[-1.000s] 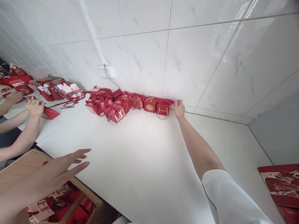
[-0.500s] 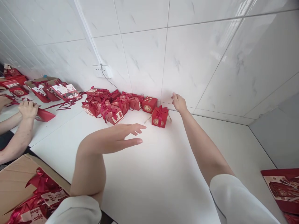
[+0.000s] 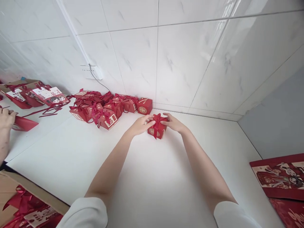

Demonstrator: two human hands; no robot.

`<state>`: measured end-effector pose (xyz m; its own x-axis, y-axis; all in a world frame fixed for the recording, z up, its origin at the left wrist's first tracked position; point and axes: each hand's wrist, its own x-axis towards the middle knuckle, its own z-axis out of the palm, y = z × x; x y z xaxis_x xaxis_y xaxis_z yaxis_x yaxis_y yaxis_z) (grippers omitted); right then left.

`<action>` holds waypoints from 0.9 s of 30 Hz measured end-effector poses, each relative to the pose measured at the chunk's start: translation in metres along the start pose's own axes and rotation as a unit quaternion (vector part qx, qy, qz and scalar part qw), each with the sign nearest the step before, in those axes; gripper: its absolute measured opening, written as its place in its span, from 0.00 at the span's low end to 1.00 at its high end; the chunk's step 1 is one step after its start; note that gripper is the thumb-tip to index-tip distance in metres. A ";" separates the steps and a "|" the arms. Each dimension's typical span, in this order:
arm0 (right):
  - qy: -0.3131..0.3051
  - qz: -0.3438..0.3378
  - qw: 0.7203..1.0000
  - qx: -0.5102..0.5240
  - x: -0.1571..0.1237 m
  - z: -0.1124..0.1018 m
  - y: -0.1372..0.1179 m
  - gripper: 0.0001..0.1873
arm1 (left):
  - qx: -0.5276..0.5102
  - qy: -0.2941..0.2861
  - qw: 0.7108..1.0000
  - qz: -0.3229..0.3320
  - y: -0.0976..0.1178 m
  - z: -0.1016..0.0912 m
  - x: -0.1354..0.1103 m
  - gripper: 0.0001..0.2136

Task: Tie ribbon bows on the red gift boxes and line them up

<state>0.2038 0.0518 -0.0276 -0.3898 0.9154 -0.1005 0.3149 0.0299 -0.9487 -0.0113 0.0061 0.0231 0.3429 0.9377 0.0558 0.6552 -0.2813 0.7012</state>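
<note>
A small red gift box with gold print stands on the white table, a red ribbon bow on its top. My left hand holds the box from the left, thumb on the top beside the bow. From the right, my right hand grips it in the same way, fingers at the far top edge. The fingertips behind the bow are partly hidden. Just behind, close to the wall, sits another red gift box with a round gold emblem and no bow in sight.
Several ribboned red boxes cluster at the left along the wall. Farther left are red gift bags and another person's hand by a red piece. A cardboard carton is at lower left, a red printed bag at right.
Both hands have come in from either side onto the ribboned box, which has turned a little and shifted towards me. The view has swung slightly to the right.
</note>
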 end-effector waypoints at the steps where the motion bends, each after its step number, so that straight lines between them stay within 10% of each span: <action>1: -0.017 0.002 1.000 -0.006 -0.009 -0.003 -0.001 0.37 | 0.018 -0.015 1.000 0.006 0.006 0.002 -0.009 0.23; 11: -0.120 -0.004 0.979 -0.163 -0.105 -0.033 -0.036 0.10 | 0.060 -0.151 0.982 0.099 0.034 0.005 -0.040 0.12; 17: -0.173 0.009 0.975 -0.142 -0.127 -0.043 -0.039 0.09 | 0.057 -0.112 0.987 0.097 0.025 0.003 -0.035 0.08; 27: 0.019 -0.044 0.998 -0.048 -0.100 -0.021 -0.022 0.19 | 0.033 -0.057 0.997 0.033 0.029 0.005 -0.035 0.08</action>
<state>0.2540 -0.0317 0.0098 -0.3867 0.9222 -0.0038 0.3628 0.1483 -0.9200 -0.0011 -0.0354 0.0377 0.4584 0.8886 0.0155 0.6702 -0.3571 0.6506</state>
